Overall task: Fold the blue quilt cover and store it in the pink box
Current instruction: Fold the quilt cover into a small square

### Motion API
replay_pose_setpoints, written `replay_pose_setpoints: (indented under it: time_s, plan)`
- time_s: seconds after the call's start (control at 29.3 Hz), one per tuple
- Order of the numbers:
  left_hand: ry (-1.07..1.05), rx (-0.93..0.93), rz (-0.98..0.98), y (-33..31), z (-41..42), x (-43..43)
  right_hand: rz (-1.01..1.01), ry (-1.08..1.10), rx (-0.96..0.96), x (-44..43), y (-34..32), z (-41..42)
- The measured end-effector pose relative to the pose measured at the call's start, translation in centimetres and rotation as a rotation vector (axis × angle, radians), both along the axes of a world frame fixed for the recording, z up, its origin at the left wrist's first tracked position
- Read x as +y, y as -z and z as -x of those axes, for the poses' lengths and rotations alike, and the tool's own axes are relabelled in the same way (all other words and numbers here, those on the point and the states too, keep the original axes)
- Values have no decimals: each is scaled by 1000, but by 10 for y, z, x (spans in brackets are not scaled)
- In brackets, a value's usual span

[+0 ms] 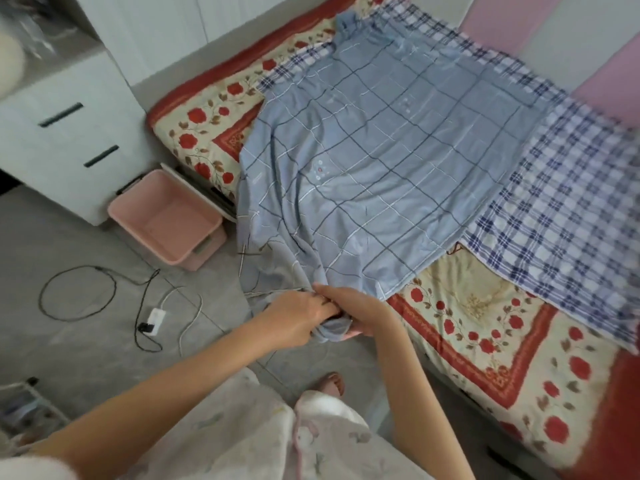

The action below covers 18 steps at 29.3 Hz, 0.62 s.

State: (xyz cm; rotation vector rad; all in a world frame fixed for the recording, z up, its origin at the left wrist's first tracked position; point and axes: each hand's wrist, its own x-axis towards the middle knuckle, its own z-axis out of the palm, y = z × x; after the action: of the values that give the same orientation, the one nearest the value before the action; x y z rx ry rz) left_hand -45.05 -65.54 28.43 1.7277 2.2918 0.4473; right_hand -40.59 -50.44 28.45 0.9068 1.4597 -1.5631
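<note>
At the bed's point(485, 344) near edge, both hands, left hand point(300, 315) and right hand point(349, 311), are gripping a bunched corner of the blue quilt cover point(381, 150), which is lying spread over the bed; the pink box point(166, 216) is sitting open on the floor beside it.

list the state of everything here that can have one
quilt cover, spread unfolded on the bed, near corner bunched
box, open, on the floor, looks empty
left hand, grips the bunched corner
right hand, grips the same corner
drawers, both shut
checked sheet, spread under the cover
</note>
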Motion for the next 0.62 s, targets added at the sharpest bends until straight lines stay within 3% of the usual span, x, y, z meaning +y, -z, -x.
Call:
replay_pose_setpoints:
  time_s: [0.21,0.31,0.41,0.48,0.62]
  plan:
    - [124,-63,-143,6,38,-36,-57,215,21,-39,-13,12]
    - [50,-289,-226,5,68,-66,-347,335,178,-74,-22,36]
    - [-172,-540,-274,1,104,-93,-655,325,390,-104,-44,62]
    - [-284,-613,-275,2,120,-98,-736,285,493,-113,-55,68]
    - [-225,-679,-178,-7,154,-95,-808,375,634,-130,-76,87]
